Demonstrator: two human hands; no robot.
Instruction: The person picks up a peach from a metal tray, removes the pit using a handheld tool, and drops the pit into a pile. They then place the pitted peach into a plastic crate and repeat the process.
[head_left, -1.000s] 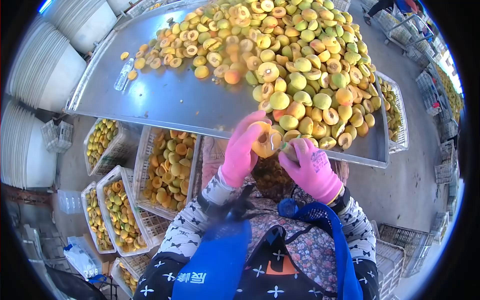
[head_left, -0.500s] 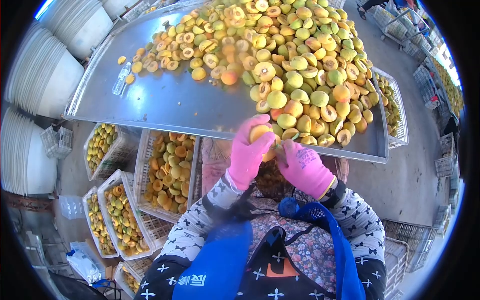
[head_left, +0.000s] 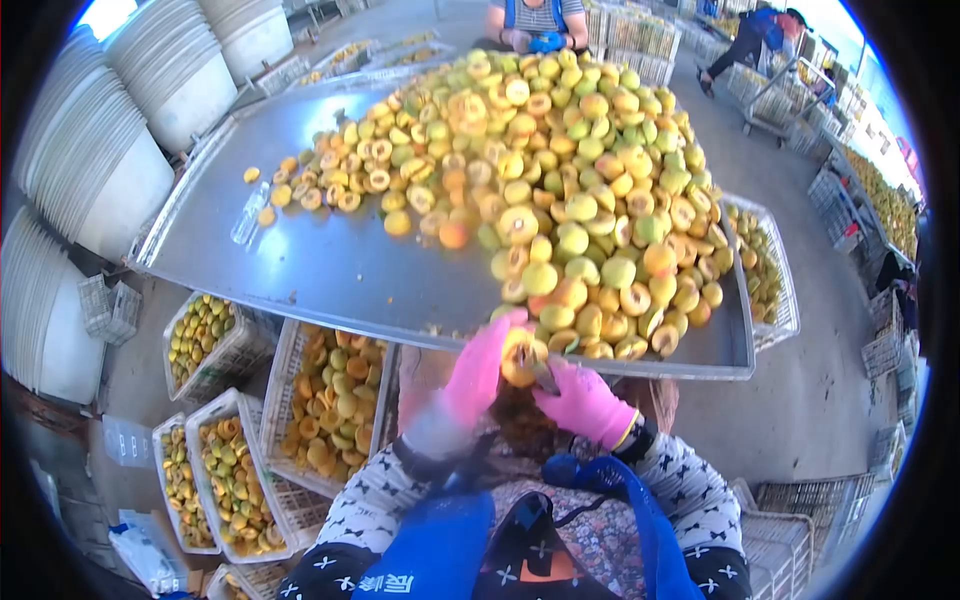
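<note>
My left hand, in a pink glove, grips an orange-yellow fruit whose cut face shows, just off the table's near edge. The left glove is partly blurred. On the fruit's other side, my right hand, also pink-gloved, is closed with its fingertips close to the fruit; what it pinches is too small to make out. Beyond both hands, a large heap of halved and whole yellow-green fruit lies on the metal table.
A clear bottle lies on the table's left. Fruit-filled crates stand below left, with another crate at right. Stacked white tubs stand far left. One person is across the table; another is by a cart.
The view has tilted up, bringing the person across the table into sight. The fruit between my hands now shows its cut face, and my left hand has shifted beside it.
</note>
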